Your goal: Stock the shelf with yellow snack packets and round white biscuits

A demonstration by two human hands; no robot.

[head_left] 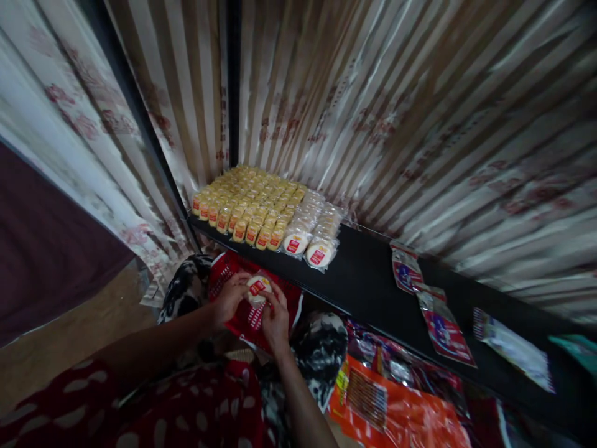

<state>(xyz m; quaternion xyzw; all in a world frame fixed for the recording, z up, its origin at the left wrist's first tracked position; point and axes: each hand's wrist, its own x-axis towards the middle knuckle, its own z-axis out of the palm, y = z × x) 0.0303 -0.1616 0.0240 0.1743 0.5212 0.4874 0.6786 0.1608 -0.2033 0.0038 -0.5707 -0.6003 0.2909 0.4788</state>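
A round white wrapped cake (pixel 258 288) with a red label is held over my lap. My left hand (pixel 230 300) has its fingers closed on the left edge of it. On the opposite side my right hand (pixel 276 314) grips the edge too. Beneath both hands a red plastic bag (pixel 295 300) with white print lies across my knees; its contents are hidden. On the black shelf (pixel 359 280) just beyond, rows of yellow wrapped cakes (pixel 252 208) stand packed together. Two rows of white wrapped cakes (pixel 321 252) of the same look run along their right side.
Farther right on the shelf lie two red-and-purple packets (pixel 445 323), a white packet (pixel 515 348) and a green packet (pixel 576 351). Below the shelf sits an orange bag (pixel 396 404) among other bags. A striped curtain (pixel 373 106) hangs behind the shelf.
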